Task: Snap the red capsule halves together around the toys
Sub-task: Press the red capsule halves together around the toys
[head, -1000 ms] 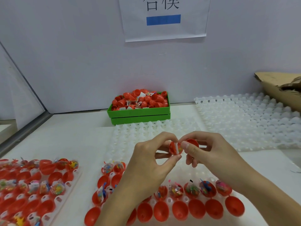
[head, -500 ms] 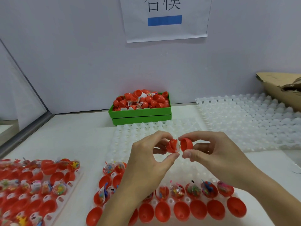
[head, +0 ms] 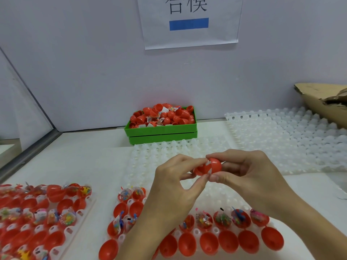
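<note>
Above the table's middle, my left hand [head: 175, 186] pinches one red capsule half [head: 200, 169] while my right hand [head: 249, 173] grips the other red half [head: 216, 165]. The two halves meet at an angle, and a bit of white toy wrapper [head: 208, 163] shows in the gap between them. Below my hands a white tray [head: 206, 196] holds a row of red halves with wrapped toys [head: 223, 219] and a front row of empty red halves [head: 209, 243].
A green bin [head: 162, 135] heaped with red capsules stands at the back by the wall. A second tray of filled halves [head: 41, 216] lies at the left. Empty white trays [head: 293, 139] spread to the right, under a torn cardboard box [head: 326, 102].
The two halves, held slightly apart before, now touch over the wrapper. My right hand's half has turned its dome toward me.
</note>
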Demonstrator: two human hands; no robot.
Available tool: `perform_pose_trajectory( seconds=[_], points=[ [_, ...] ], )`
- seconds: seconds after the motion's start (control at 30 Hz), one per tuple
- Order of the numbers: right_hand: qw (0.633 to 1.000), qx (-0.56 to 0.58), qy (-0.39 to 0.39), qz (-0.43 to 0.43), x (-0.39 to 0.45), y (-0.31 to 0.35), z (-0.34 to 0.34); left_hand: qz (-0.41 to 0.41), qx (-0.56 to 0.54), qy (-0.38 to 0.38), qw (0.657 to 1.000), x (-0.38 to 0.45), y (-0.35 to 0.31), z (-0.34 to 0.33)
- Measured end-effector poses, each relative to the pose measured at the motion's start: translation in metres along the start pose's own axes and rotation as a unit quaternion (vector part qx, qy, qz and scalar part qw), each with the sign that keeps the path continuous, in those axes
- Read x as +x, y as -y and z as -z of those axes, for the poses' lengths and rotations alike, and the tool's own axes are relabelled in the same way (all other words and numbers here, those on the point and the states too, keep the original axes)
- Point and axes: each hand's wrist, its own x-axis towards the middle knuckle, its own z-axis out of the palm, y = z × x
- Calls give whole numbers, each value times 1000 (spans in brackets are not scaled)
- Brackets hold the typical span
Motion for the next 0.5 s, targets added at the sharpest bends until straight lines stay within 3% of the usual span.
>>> perform_pose_trajectory(
  seconds=[0.5],
  points=[
    [995,-75,-27,60,0,-1,-1,-50,54,-32,997,-1,-1,-3]
  ],
)
